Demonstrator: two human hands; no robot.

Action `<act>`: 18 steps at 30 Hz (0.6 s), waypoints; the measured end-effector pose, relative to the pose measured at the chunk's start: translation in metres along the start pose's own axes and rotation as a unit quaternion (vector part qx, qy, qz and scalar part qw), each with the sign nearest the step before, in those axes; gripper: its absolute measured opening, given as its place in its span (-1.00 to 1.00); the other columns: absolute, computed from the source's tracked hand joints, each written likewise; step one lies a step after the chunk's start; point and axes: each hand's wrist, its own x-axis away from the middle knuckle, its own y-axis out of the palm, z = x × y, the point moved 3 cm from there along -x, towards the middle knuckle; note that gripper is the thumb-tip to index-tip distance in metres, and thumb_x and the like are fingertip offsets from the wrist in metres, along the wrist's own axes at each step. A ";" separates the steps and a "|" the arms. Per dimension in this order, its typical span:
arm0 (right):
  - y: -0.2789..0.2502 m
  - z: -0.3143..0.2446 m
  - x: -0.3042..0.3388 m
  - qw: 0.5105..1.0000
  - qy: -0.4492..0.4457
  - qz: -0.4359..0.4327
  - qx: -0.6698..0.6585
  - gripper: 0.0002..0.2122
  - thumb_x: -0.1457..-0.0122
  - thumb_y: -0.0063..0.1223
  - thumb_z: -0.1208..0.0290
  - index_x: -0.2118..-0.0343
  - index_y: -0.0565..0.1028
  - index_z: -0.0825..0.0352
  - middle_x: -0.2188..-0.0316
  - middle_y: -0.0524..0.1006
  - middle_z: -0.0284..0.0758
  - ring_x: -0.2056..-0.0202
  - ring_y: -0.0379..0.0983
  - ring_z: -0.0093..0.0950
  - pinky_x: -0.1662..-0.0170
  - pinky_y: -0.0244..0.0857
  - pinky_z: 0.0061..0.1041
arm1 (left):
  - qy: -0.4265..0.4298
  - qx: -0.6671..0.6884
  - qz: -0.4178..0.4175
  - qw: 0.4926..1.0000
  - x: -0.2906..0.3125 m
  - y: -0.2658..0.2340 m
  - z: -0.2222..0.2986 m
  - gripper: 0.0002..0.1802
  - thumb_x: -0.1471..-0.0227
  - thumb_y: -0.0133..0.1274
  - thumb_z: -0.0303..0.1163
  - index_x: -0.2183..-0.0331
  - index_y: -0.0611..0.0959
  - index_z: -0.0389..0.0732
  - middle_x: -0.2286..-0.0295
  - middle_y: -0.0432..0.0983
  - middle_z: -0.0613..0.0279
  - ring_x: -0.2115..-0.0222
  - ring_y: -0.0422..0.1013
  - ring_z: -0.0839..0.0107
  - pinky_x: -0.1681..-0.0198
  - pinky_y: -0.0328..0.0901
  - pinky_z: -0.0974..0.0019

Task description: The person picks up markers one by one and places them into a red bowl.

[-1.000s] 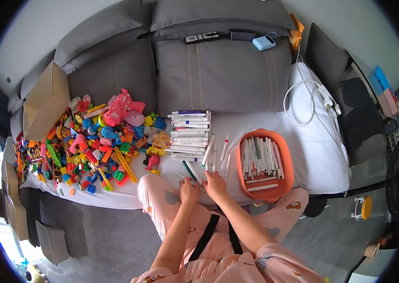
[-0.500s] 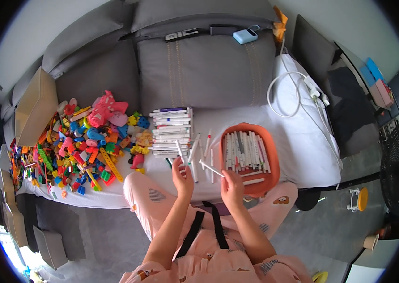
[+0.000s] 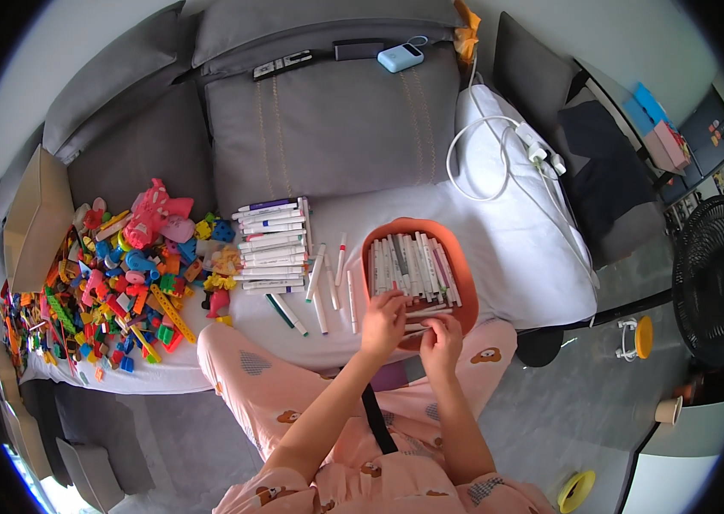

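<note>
An orange basket [image 3: 468,295] in front of me holds several white markers [image 3: 413,265] standing in a row, with a few more lying across its near end. My left hand [image 3: 384,323] is over the basket's near left side, fingers curled and closed on a white marker that they partly hide. Beside it, at the near rim, my right hand [image 3: 442,343] pinches a white marker [image 3: 417,329]. Left of the basket, loose markers [image 3: 353,301] lie apart on the white sofa cover. Farther left is a stacked block of white markers [image 3: 272,244].
A heap of colourful toys [image 3: 135,278] spreads at the left, beside a beige box [image 3: 41,218]. Grey cushions [image 3: 336,128] line the back, with a remote [image 3: 283,65] and a light blue power bank [image 3: 400,56] on top. A white cable [image 3: 456,163] loops at the right.
Both hands have moved right with their markers, from above the loose markers to the near end of the orange basket. The whole view has shifted, so the sofa sits farther left.
</note>
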 end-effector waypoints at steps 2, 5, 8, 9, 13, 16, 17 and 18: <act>0.015 -0.020 -0.002 0.997 -0.014 -0.029 -0.073 -0.80 0.19 -0.01 0.70 0.45 0.47 0.28 0.42 0.45 -0.25 0.35 0.40 -0.21 0.29 0.29 -0.29 | -0.010 -0.004 0.093 0.996 0.001 -0.032 -0.009 -0.83 0.13 0.04 -0.62 0.39 0.61 -0.22 0.36 0.48 0.07 0.34 0.42 0.06 0.27 0.32 0.17; 0.051 -0.054 0.003 0.982 -0.036 -0.109 -0.150 -0.82 0.15 -0.01 0.68 0.42 0.46 0.31 0.42 0.46 -0.24 0.39 0.43 -0.20 0.34 0.33 -0.30 | -0.122 -0.042 0.142 0.981 0.023 -0.072 -0.057 -0.83 0.15 0.04 -0.60 0.40 0.60 -0.21 0.37 0.44 0.07 0.35 0.40 0.07 0.26 0.31 0.18; 0.099 -0.072 0.010 0.975 -0.074 -0.176 -0.117 -0.78 0.11 0.02 0.60 0.33 0.46 0.29 0.36 0.47 -0.22 0.36 0.44 -0.19 0.29 0.35 -0.29 | -0.173 -0.193 0.174 0.950 0.049 -0.111 -0.101 -0.70 0.20 0.08 -0.53 0.29 0.55 -0.17 0.28 0.38 0.03 0.24 0.34 0.03 0.15 0.26 0.11; 0.113 -0.078 0.012 0.973 -0.077 -0.177 -0.123 -0.78 0.11 0.02 0.60 0.33 0.46 0.29 0.36 0.47 -0.22 0.36 0.44 -0.19 0.29 0.35 -0.29 | -0.173 -0.198 0.178 0.948 0.053 -0.120 -0.109 -0.70 0.20 0.08 -0.53 0.29 0.55 -0.17 0.28 0.38 0.03 0.24 0.34 0.03 0.15 0.26 0.11; 0.164 -0.101 0.018 0.948 -0.066 -0.304 -0.063 -0.69 0.07 0.03 0.52 0.19 0.45 0.30 0.26 0.45 -0.17 0.24 0.41 -0.19 0.18 0.33 -0.27 | -0.279 -0.267 0.134 0.913 0.071 -0.143 -0.140 -0.46 0.24 0.19 -0.34 0.12 0.44 -0.13 0.14 0.27 -0.04 0.16 0.29 -0.04 0.09 0.25 0.06; 0.187 -0.096 0.028 0.956 -0.106 -0.271 0.045 -0.71 0.07 0.04 0.50 0.21 0.46 0.34 0.27 0.45 -0.16 0.24 0.41 -0.17 0.20 0.33 -0.28 | -0.279 -0.240 0.091 0.925 0.067 -0.141 -0.139 -0.44 0.26 0.22 -0.27 0.14 0.43 -0.14 0.17 0.29 -0.08 0.16 0.30 -0.07 0.10 0.26 0.05; 0.194 -0.087 0.033 0.957 -0.099 -0.269 0.049 -0.71 0.06 0.04 0.49 0.20 0.47 0.31 0.30 0.46 -0.16 0.25 0.41 -0.16 0.21 0.34 -0.27 | -0.303 -0.249 0.071 0.917 0.062 -0.137 -0.135 -0.44 0.28 0.23 -0.25 0.17 0.44 -0.16 0.20 0.32 -0.09 0.20 0.33 -0.08 0.13 0.28 0.06; 0.197 -0.083 0.036 0.958 -0.094 -0.268 0.051 -0.71 0.05 0.05 0.48 0.19 0.48 0.29 0.33 0.46 -0.17 0.25 0.42 -0.16 0.22 0.34 -0.26 | -0.326 -0.258 0.053 0.908 0.061 -0.136 -0.134 -0.44 0.30 0.25 -0.22 0.20 0.44 -0.19 0.23 0.35 -0.11 0.24 0.37 -0.08 0.17 0.31 0.06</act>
